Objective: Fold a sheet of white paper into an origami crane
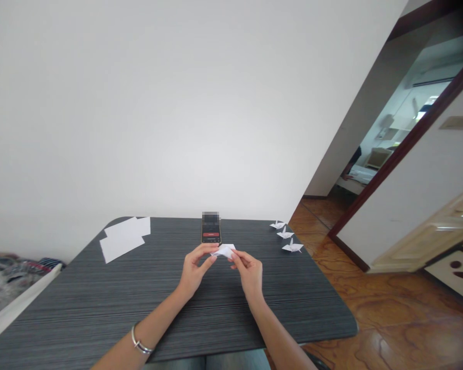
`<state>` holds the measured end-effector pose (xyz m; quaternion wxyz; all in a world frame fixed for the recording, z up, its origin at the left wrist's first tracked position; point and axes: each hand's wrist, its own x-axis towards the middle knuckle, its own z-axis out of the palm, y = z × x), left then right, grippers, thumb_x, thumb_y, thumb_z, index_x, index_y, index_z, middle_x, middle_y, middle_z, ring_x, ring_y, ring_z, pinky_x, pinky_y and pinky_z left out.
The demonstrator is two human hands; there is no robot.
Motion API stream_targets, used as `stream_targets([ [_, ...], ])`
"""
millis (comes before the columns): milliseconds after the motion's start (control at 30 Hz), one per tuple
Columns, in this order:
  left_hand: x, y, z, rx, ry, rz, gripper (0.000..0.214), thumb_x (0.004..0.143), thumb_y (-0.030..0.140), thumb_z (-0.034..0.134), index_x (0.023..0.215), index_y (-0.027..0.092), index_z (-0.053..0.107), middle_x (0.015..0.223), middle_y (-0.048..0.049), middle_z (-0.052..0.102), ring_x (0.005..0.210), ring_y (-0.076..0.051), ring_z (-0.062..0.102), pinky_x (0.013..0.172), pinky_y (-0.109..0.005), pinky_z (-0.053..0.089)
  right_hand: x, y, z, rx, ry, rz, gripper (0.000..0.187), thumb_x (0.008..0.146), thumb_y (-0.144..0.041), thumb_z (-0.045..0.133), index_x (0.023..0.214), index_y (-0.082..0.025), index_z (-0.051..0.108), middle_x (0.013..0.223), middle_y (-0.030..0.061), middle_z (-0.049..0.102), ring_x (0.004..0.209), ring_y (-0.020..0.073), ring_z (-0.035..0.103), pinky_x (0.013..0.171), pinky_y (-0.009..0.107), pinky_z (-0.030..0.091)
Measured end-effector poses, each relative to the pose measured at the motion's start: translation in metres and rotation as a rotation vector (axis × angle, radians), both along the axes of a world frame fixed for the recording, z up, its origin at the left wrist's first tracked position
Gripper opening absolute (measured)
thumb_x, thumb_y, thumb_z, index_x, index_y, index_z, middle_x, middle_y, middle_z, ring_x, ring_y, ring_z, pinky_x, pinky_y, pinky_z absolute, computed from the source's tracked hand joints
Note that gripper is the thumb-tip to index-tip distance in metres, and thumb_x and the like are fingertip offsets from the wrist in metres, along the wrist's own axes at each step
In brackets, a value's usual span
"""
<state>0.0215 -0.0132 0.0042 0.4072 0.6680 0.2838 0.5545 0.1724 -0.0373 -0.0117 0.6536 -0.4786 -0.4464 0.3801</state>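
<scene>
Between my two hands is a small piece of folded white paper, raised a little above the dark table. My left hand pinches its left side between thumb and fingers. On the right side, my right hand grips the paper with thumb and fingertips. Parts of the paper are covered by my fingers. Just beyond my hands, a phone stands upright with its lit screen facing me.
Loose white paper sheets lie at the table's back left. Three folded paper cranes, the nearest crane among them, line the back right edge. A white wall rises behind the table. To the right is a doorway.
</scene>
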Motion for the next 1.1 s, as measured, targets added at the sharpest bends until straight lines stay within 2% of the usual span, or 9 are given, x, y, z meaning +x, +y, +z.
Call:
stream_targets([
  [300, 0.0013, 0.002, -0.0016, -0.019, -0.039, -0.047, 0.018, 0.074, 0.019, 0.057, 0.089, 0.017, 0.065, 0.099, -0.0092, 0.061, 0.098, -0.022, 0.052, 0.087, -0.037, 0.039, -0.0001, 0.0003, 0.0008, -0.016, 0.008, -0.004, 0.027, 0.066, -0.033, 0.062, 0.082, -0.013, 0.068, 0.068, 0.0064, 0.069, 0.063, 0.0206, 0.064, 0.051, 0.028, 0.052],
  [667, 0.0027, 0.0018, -0.003, 0.015, 0.002, -0.072, 0.032, 0.066, 0.022, 0.065, 0.098, 0.019, 0.061, 0.105, -0.0101, 0.058, 0.103, -0.025, 0.048, 0.09, -0.039, 0.036, -0.0034, -0.0025, 0.0045, -0.022, 0.007, 0.038, 0.025, 0.067, -0.032, 0.062, 0.083, -0.014, 0.068, 0.071, 0.006, 0.07, 0.066, 0.0221, 0.065, 0.051, 0.029, 0.053],
  [833, 0.0016, 0.0015, -0.0008, 0.004, -0.032, -0.071, 0.026, 0.074, 0.028, 0.057, 0.097, 0.017, 0.061, 0.107, -0.0105, 0.057, 0.103, -0.024, 0.049, 0.089, -0.037, 0.036, -0.0043, -0.0032, 0.0063, -0.024, 0.025, 0.045, 0.022, 0.067, -0.028, 0.062, 0.082, -0.014, 0.068, 0.072, 0.0059, 0.07, 0.066, 0.021, 0.065, 0.051, 0.027, 0.052],
  [933, 0.001, 0.0, 0.0028, -0.006, -0.044, -0.055, 0.031, 0.079, 0.035, 0.047, 0.099, 0.015, 0.061, 0.107, -0.0108, 0.057, 0.102, -0.024, 0.049, 0.09, -0.038, 0.035, -0.0039, -0.0025, 0.0049, -0.023, 0.037, 0.048, 0.021, 0.067, -0.027, 0.062, 0.083, -0.014, 0.068, 0.071, 0.0059, 0.069, 0.065, 0.0203, 0.064, 0.051, 0.026, 0.052],
  [1100, 0.0011, -0.0008, 0.0053, -0.032, -0.046, -0.013, 0.032, 0.08, 0.035, 0.046, 0.101, 0.015, 0.059, 0.107, -0.0102, 0.056, 0.102, -0.024, 0.048, 0.091, -0.038, 0.034, -0.0028, -0.0018, 0.0029, -0.016, 0.039, 0.054, 0.025, 0.068, -0.031, 0.061, 0.084, -0.013, 0.068, 0.072, 0.0066, 0.069, 0.066, 0.021, 0.064, 0.051, 0.028, 0.052],
])
